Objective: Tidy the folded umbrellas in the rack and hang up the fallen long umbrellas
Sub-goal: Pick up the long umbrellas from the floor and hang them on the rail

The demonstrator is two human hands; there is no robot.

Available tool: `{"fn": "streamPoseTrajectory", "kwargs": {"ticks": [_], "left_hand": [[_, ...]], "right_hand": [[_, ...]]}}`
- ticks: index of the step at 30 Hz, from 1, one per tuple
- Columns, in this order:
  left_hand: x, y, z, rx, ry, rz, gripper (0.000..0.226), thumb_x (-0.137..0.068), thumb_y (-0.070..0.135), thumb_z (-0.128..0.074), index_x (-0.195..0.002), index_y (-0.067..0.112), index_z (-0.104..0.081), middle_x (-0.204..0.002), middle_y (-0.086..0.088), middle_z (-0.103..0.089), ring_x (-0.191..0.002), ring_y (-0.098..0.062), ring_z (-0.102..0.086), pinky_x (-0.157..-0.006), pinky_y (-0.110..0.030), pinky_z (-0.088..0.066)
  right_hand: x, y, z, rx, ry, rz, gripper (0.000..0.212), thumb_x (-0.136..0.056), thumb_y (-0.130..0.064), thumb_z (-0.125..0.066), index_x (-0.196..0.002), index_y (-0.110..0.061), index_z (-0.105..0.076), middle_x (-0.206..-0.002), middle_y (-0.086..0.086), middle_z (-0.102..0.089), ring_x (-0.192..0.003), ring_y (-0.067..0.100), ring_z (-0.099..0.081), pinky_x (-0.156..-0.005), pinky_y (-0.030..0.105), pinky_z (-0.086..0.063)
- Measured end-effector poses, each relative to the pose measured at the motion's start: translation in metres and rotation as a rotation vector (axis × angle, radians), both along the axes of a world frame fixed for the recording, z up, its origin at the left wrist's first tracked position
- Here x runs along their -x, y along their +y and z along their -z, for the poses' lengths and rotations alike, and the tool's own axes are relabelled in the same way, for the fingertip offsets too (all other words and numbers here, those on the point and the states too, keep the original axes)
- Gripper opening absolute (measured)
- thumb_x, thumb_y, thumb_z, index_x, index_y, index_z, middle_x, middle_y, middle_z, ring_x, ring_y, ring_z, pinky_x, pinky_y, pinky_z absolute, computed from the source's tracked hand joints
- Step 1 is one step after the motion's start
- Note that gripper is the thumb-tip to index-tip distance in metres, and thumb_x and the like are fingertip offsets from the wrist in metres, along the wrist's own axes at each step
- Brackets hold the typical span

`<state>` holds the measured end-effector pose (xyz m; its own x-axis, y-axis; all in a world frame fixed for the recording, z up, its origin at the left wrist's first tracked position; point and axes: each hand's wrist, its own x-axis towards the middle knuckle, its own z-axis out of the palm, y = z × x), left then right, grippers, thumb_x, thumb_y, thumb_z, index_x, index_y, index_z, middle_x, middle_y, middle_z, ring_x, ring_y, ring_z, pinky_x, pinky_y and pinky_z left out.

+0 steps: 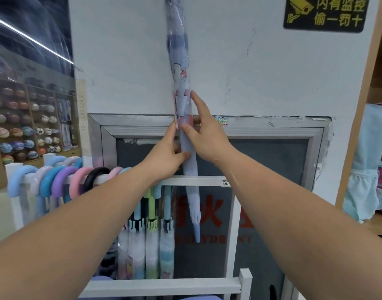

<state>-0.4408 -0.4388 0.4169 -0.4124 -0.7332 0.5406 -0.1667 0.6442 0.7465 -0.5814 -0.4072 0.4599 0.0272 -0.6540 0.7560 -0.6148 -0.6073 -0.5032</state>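
Up against the wall, I see the long umbrella [178, 53] standing straight, tip down past the rack rail [207, 181]. My left hand [170, 152] wraps it; my right hand [207, 135], just above, seems to pinch it.

Bare forearms; left hand [167, 153], right hand [206, 135]

Shop: shelved balls [16, 146], umbrella rack [209, 181] (surveillance sign [324, 14]).
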Motion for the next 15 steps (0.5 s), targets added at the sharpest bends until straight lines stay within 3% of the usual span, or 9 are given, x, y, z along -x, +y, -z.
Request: {"fn": "streamPoseTrajectory", "kwargs": {"ticks": [3, 7, 9, 11, 13, 15], "left_hand": [[0.0, 0.0, 0.0, -0.002, -0.007, -0.03, 0.079, -0.097, 0.016, -0.062, -0.144, 0.064, -0.019, -0.102, -0.008, -0.076, -0.103, -0.048, -0.065, -0.083, -0.066, -0.054], [-0.006, -0.001, -0.006, 0.057, 0.044, -0.119, 0.046, -0.096, 0.027, -0.062, -0.125, 0.06, -0.05, -0.099, -0.015, -0.073, -0.095, -0.041, -0.068, -0.086, -0.059, -0.056], [-0.008, -0.002, -0.013, 0.089, 0.105, -0.181, 0.043, -0.097, 0.029, -0.062, -0.129, 0.054, -0.05, -0.095, -0.002, -0.075, -0.091, -0.02, -0.072, -0.09, -0.049, -0.057], [-0.008, -0.001, -0.023, 0.118, 0.146, -0.196, 0.049, -0.099, 0.027, -0.06, -0.141, 0.046, -0.044, -0.098, 0.007, -0.074, -0.093, -0.01, -0.071, -0.092, -0.039, -0.056], [-0.006, 0.001, -0.031, 0.162, 0.141, -0.22, 0.053, -0.1, 0.027, -0.058, -0.146, 0.043, -0.039, -0.098, 0.01, -0.073, -0.092, -0.005, -0.069, -0.089, -0.03, -0.054], [-0.004, 0.002, -0.036, 0.187, 0.132, -0.249, 0.056, -0.1, 0.028, -0.059, -0.147, 0.045, -0.036, -0.097, 0.009, -0.072, -0.092, -0.005, -0.068, -0.088, -0.03, -0.053]], "right_hand": [[0.002, -0.002, -0.002, 0.007, 0.042, 0.041, 0.08, -0.1, -0.024, -0.059, -0.156, -0.05, -0.007, -0.106, -0.001, -0.069, -0.094, 0.015, -0.066, -0.083, 0.032, -0.054], [0.008, -0.003, 0.011, -0.051, 0.098, -0.005, 0.089, -0.099, -0.019, -0.059, -0.156, -0.048, 0.002, -0.089, -0.018, -0.059, -0.077, 0.007, -0.062, -0.073, 0.026, -0.05], [0.01, -0.007, 0.024, -0.074, 0.116, -0.025, 0.093, -0.098, -0.021, -0.06, -0.154, -0.051, 0.008, -0.095, -0.008, -0.067, -0.077, 0.015, -0.064, -0.077, 0.035, -0.055], [0.012, -0.009, 0.036, -0.104, 0.11, -0.032, 0.096, -0.098, -0.022, -0.06, -0.152, -0.053, 0.013, -0.097, 0.002, -0.07, -0.078, 0.022, -0.066, -0.081, 0.045, -0.057], [0.012, -0.009, 0.044, -0.137, 0.103, -0.038, 0.098, -0.097, -0.023, -0.06, -0.15, -0.055, 0.016, -0.089, 0.006, -0.07, -0.074, 0.024, -0.065, -0.078, 0.045, -0.057], [0.013, -0.006, 0.048, -0.167, 0.111, -0.035, 0.099, -0.097, -0.024, -0.06, -0.151, -0.054, 0.017, -0.082, 0.002, -0.068, -0.07, 0.022, -0.064, -0.071, 0.038, -0.055]]}}
